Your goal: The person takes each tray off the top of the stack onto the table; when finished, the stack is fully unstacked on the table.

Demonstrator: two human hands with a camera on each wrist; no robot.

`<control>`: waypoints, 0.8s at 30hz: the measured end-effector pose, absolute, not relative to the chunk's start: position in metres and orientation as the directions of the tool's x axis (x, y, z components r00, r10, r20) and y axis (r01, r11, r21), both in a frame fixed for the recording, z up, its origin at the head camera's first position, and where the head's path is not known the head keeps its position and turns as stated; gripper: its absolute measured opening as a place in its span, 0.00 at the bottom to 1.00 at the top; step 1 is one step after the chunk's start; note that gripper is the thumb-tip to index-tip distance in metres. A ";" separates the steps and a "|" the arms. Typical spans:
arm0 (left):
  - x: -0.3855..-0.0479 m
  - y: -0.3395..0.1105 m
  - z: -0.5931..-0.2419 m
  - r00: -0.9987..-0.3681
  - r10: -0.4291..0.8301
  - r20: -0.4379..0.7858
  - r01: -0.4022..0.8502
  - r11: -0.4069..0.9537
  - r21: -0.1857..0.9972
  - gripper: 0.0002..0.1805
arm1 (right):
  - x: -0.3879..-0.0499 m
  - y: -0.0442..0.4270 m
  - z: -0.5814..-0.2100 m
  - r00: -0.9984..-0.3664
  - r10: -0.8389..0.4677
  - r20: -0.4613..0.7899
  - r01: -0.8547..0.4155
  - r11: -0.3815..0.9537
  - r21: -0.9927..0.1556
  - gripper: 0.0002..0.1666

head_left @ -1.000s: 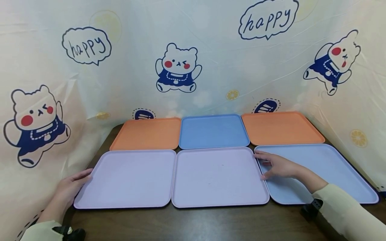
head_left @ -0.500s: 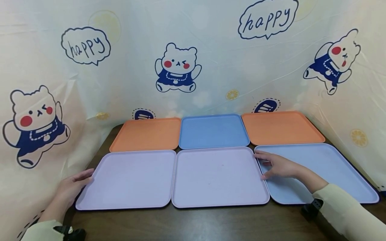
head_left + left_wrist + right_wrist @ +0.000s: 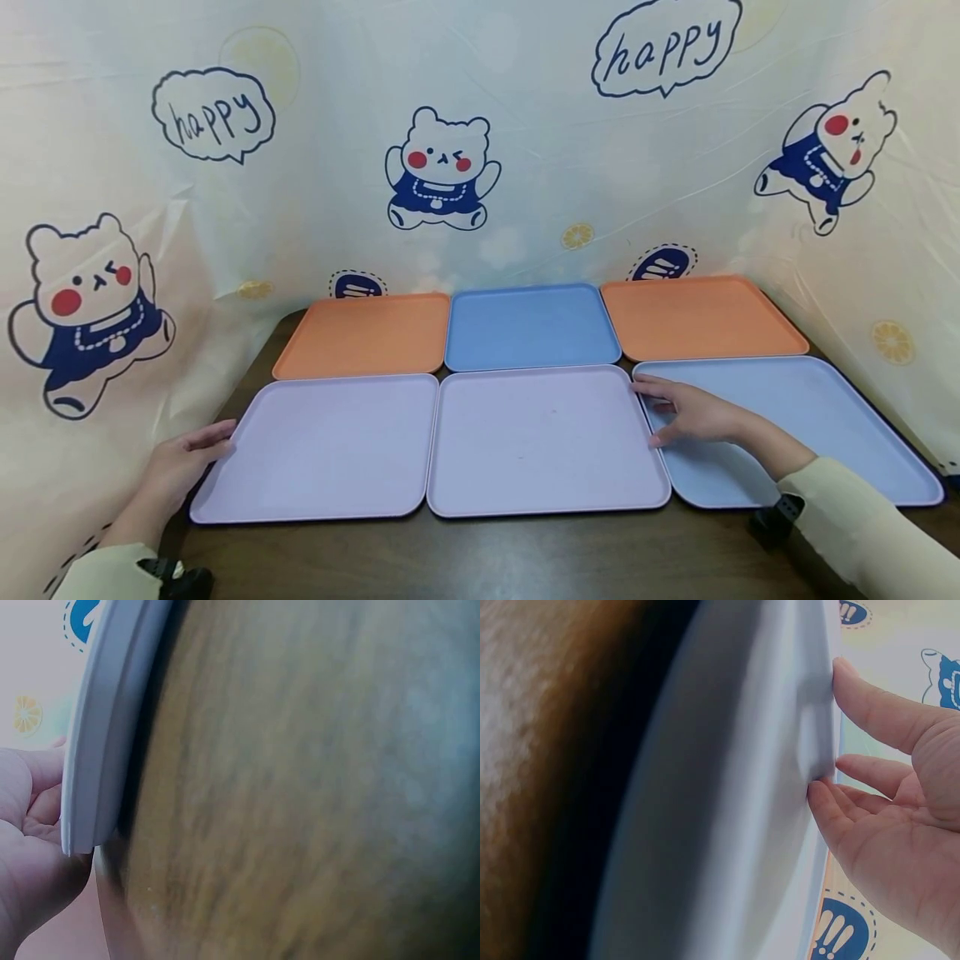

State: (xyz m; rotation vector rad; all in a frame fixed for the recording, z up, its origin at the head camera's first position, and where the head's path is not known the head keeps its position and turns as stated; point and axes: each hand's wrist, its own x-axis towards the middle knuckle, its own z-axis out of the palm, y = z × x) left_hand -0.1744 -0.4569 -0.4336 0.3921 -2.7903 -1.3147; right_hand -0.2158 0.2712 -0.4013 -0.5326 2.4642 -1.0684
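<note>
My left hand [image 3: 174, 465] touches the left edge of the left lilac tray [image 3: 326, 446] with its fingers and thumb. In the left wrist view that hand lies against the tray's pale rim [image 3: 97, 750]. Further right, the fingertips and thumb of my right hand [image 3: 699, 412] press the right edge of the middle lilac tray [image 3: 543, 446]. Its wrist passes over the light blue tray [image 3: 795, 417]. Seen from the right wrist, the fingertips of the right hand [image 3: 907, 787] rest along a rim. The two lilac trays lie side by side, nearly touching.
Behind them stands a back row: a left orange tray [image 3: 367, 333], a blue tray [image 3: 532, 327] and a right orange tray [image 3: 701, 318]. All lie flat on the dark wooden table [image 3: 450, 558]. A patterned curtain [image 3: 525, 183] hangs around the back and sides.
The left lilac tray's outer side has shifted slightly right and toward me, with my left hand moving along. My right hand and the other trays look unchanged.
</note>
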 end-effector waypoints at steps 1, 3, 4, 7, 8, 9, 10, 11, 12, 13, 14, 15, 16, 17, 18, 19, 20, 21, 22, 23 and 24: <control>-0.174 -0.457 -0.434 -0.967 -0.241 -0.078 -0.214 0.611 0.762 0.30 | -0.216 0.271 -0.401 -0.847 -0.490 -0.207 -0.183 0.634 -0.751 0.55; -0.174 -0.457 -0.433 -0.967 -0.240 -0.083 -0.217 0.612 0.760 0.30 | -0.216 0.271 -0.402 -0.846 -0.491 -0.205 -0.185 0.633 -0.752 0.55; -0.174 -0.457 -0.433 -0.967 -0.239 -0.086 -0.219 0.611 0.761 0.30 | -0.216 0.271 -0.402 -0.846 -0.493 -0.203 -0.188 0.632 -0.752 0.54; -0.173 -0.457 -0.432 -0.967 -0.235 -0.098 -0.225 0.606 0.763 0.32 | -0.216 0.271 -0.403 -0.845 -0.498 -0.196 -0.196 0.629 -0.752 0.54; -0.173 -0.457 -0.431 -0.968 -0.230 -0.102 -0.225 0.609 0.761 0.32 | -0.216 0.271 -0.403 -0.845 -0.498 -0.196 -0.198 0.631 -0.750 0.54; -0.173 -0.456 -0.430 -0.969 -0.223 -0.110 -0.227 0.612 0.757 0.33 | -0.216 0.271 -0.402 -0.845 -0.496 -0.197 -0.197 0.633 -0.749 0.54; -0.173 -0.455 -0.428 -0.970 -0.213 -0.119 -0.228 0.618 0.753 0.34 | -0.216 0.271 -0.402 -0.846 -0.495 -0.198 -0.197 0.635 -0.747 0.54; -0.173 -0.454 -0.426 -0.970 -0.206 -0.130 -0.232 0.624 0.746 0.34 | -0.216 0.271 -0.402 -0.847 -0.494 -0.199 -0.196 0.637 -0.746 0.55; -0.173 -0.453 -0.424 -0.971 -0.193 -0.140 -0.232 0.632 0.739 0.35 | -0.216 0.271 -0.401 -0.847 -0.493 -0.199 -0.197 0.639 -0.743 0.55; -0.174 -0.452 -0.422 -0.972 -0.184 -0.147 -0.232 0.644 0.729 0.35 | -0.216 0.271 -0.401 -0.848 -0.491 -0.201 -0.196 0.642 -0.741 0.55; -0.175 -0.450 -0.420 -0.972 -0.173 -0.158 -0.233 0.643 0.730 0.35 | -0.216 0.271 -0.400 -0.848 -0.490 -0.202 -0.196 0.644 -0.739 0.55; -0.175 -0.449 -0.418 -0.973 -0.164 -0.165 -0.232 0.639 0.733 0.36 | -0.216 0.270 -0.399 -0.848 -0.490 -0.202 -0.196 0.644 -0.739 0.55; -0.176 -0.448 -0.416 -0.974 -0.161 -0.161 -0.228 0.643 0.731 0.36 | -0.215 0.270 -0.398 -0.847 -0.493 -0.201 -0.198 0.642 -0.741 0.55; -0.177 -0.446 -0.415 -0.974 -0.166 -0.156 -0.227 0.650 0.725 0.36 | -0.215 0.270 -0.397 -0.845 -0.496 -0.202 -0.198 0.640 -0.742 0.55; -0.178 -0.445 -0.414 -0.975 -0.164 -0.148 -0.220 0.644 0.733 0.36 | -0.214 0.270 -0.396 -0.843 -0.498 -0.203 -0.199 0.639 -0.743 0.55; -0.179 -0.444 -0.413 -0.976 -0.169 -0.140 -0.217 0.648 0.730 0.36 | -0.214 0.270 -0.394 -0.841 -0.501 -0.202 -0.199 0.635 -0.746 0.55; -0.180 -0.442 -0.412 -0.976 -0.175 -0.132 -0.215 0.646 0.733 0.36 | -0.213 0.270 -0.393 -0.840 -0.505 -0.200 -0.202 0.633 -0.747 0.55; -0.181 -0.440 -0.410 -0.976 -0.181 -0.120 -0.210 0.646 0.734 0.36 | -0.213 0.271 -0.391 -0.838 -0.509 -0.196 -0.207 0.630 -0.749 0.56; -0.182 -0.437 -0.408 -0.976 -0.187 -0.113 -0.209 0.648 0.732 0.36 | -0.213 0.271 -0.389 -0.837 -0.514 -0.191 -0.214 0.627 -0.749 0.56; -0.183 -0.435 -0.406 -0.976 -0.188 -0.113 -0.210 0.642 0.737 0.36 | -0.213 0.271 -0.388 -0.836 -0.516 -0.184 -0.221 0.625 -0.749 0.56; -0.184 -0.432 -0.404 -0.976 -0.185 -0.113 -0.205 0.629 0.750 0.36 | -0.212 0.272 -0.386 -0.836 -0.520 -0.175 -0.230 0.621 -0.749 0.56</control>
